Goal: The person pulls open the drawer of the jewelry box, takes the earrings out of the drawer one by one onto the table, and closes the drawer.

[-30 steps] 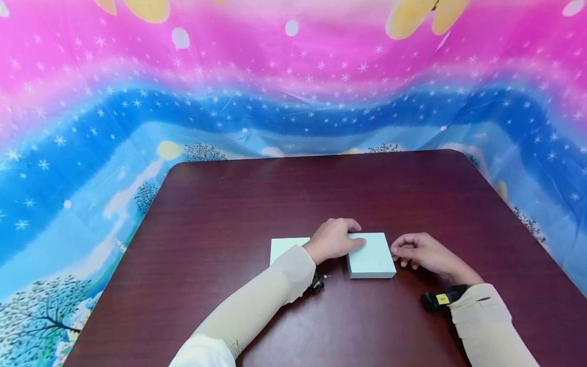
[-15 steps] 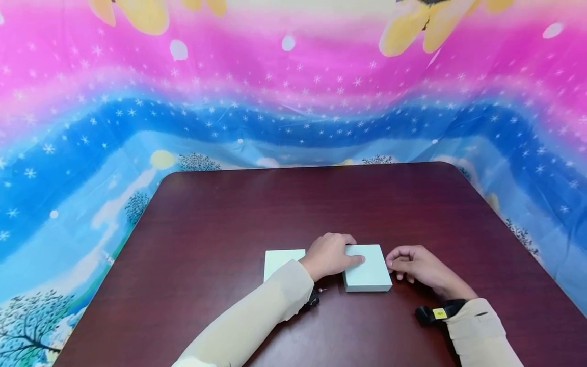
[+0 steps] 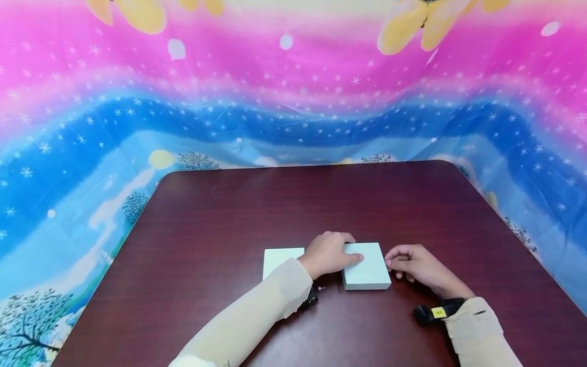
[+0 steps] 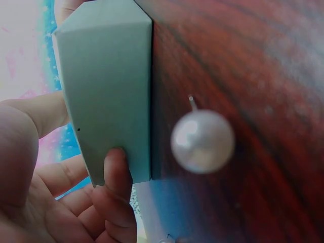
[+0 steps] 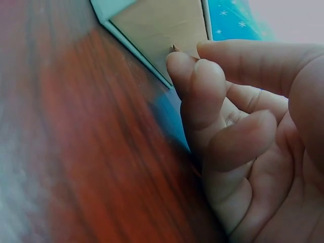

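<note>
Pink and blue snowflake cloth (image 3: 293,92) stands behind the dark red bench (image 3: 293,204), where the pale green box (image 3: 369,267) lies flat between my hands. Its tan side (image 5: 159,28) faces right; the top looks nearly square, so I cannot tell which way its long axis runs. My left grip (image 3: 327,252) is curled around the box — thumb on top. My right grip (image 3: 418,265) is drawn nearly closed, fingertips pinching a small brown tab (image 5: 174,48) at that side. Near my left wrist lies a pearl stud (image 3: 320,288), its post pointing toward the box; another pale box (image 3: 281,259) sits partly behind my sleeve (image 3: 257,311).
</note>
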The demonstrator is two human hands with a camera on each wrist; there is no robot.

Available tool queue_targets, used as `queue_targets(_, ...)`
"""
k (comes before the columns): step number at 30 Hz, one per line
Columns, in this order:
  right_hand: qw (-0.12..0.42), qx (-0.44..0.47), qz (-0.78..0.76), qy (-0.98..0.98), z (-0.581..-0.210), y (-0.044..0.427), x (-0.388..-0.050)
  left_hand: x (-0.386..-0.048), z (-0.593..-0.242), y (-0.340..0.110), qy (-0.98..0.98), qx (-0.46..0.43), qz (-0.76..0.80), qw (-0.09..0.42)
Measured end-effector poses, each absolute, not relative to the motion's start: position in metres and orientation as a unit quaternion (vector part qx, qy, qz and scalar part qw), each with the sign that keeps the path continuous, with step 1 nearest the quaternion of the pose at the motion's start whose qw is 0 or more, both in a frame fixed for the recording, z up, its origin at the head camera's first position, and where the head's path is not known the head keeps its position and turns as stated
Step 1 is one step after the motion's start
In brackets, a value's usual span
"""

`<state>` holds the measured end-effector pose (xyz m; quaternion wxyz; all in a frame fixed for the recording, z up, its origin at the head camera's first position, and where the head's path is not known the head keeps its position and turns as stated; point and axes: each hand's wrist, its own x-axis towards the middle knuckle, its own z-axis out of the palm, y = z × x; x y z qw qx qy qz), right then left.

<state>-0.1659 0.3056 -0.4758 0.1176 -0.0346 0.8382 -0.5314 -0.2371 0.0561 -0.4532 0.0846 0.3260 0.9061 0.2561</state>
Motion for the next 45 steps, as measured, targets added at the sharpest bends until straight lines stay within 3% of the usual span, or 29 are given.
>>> queue_targets(45,0.101,-0.023,-0.502,0.858,-0.4743,0.3021,-0.1622,-0.2364,-0.4535,0.0549,0.905,0.320,0.263,0.097)
